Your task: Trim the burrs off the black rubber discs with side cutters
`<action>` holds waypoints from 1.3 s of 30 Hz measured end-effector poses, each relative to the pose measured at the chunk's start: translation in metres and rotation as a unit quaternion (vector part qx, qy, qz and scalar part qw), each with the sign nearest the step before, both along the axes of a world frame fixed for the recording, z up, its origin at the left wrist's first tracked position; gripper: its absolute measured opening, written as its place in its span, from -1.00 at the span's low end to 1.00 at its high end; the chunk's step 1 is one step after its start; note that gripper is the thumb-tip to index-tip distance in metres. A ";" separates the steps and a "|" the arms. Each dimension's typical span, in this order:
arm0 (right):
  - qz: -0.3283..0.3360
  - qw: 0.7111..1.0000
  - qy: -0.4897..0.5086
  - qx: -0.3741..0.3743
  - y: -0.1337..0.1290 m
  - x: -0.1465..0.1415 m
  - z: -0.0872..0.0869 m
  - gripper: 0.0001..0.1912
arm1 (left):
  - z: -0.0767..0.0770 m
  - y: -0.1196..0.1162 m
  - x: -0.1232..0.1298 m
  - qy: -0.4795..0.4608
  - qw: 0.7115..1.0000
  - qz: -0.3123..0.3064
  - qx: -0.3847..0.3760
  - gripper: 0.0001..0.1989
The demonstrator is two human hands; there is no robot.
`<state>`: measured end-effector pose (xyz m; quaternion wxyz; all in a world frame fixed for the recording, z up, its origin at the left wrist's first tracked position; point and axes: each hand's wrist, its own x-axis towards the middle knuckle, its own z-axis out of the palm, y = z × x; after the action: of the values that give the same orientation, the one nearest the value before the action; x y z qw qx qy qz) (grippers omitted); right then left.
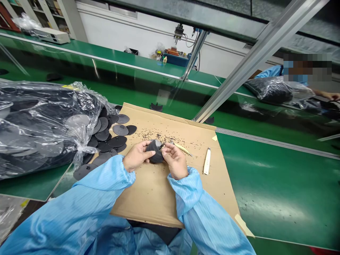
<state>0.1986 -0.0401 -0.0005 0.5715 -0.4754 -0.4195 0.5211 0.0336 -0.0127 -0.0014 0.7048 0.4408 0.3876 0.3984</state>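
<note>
Black round piece (pixel 156 158) held above a cardboard sheet (pixel 148 193), between two bare hands. The left hand (pixel 136 156) grasps its side, thumb across it. The right hand (pixel 175 162) has bent fingertips at its edge; whether they grip anything, I cannot tell. Firm left support and light, precise right fingertip pressure should prevent slipping.

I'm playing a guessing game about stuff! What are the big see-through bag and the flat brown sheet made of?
The bag looks like thin, shiny clear plastic: it wrinkles, catches the light and shows dark discs inside. The brown sheet looks like matt cardboard, judging by its plain tan colour and the crease near its far edge.
</note>
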 end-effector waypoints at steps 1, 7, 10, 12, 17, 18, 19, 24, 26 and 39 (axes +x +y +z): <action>0.003 1.000 -0.008 0.002 0.000 0.001 0.001 -0.52 | 0.001 0.000 0.000 -0.002 1.000 -0.003 0.005 -0.45; 0.054 0.993 -0.100 0.027 0.002 0.009 0.005 -0.59 | 0.009 -0.003 -0.003 -0.035 0.998 -0.047 -0.026 -0.42; 0.106 0.982 -0.146 0.052 0.000 0.011 0.006 -0.63 | 0.009 -0.005 -0.004 -0.044 0.994 -0.067 -0.067 -0.37; 0.117 0.973 -0.185 0.070 -0.002 0.011 0.006 -0.64 | 0.009 -0.005 -0.004 -0.042 0.992 -0.084 -0.088 -0.38; 0.114 0.956 -0.253 0.101 -0.005 0.009 0.004 -0.63 | 0.012 -0.006 -0.003 -0.071 0.985 -0.114 -0.110 -0.46; 0.106 0.958 -0.247 0.100 -0.005 0.008 0.003 -0.63 | 0.014 -0.006 -0.002 -0.079 0.984 -0.112 -0.110 -0.48; 0.096 0.962 -0.235 0.096 -0.005 0.006 0.002 -0.62 | 0.015 -0.007 -0.002 -0.086 0.984 -0.108 -0.110 -0.49; -0.005 0.997 -0.069 0.034 0.001 -0.005 -0.004 -0.60 | 0.012 -0.019 0.007 -0.159 0.982 -0.080 -0.068 -0.30; -0.060 0.998 0.008 0.008 0.003 -0.011 -0.006 -0.59 | 0.008 -0.027 0.018 -0.182 0.981 -0.057 -0.026 -0.04; -0.157 0.982 0.100 -0.016 0.006 -0.060 -0.013 -0.67 | 0.008 -0.031 0.061 -0.269 0.946 0.143 -0.110 -0.56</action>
<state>0.1389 -0.0346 -0.0133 0.6776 -0.4894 -0.2721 0.4768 0.0947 -0.0436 0.0066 0.7628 0.1767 0.2838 0.5536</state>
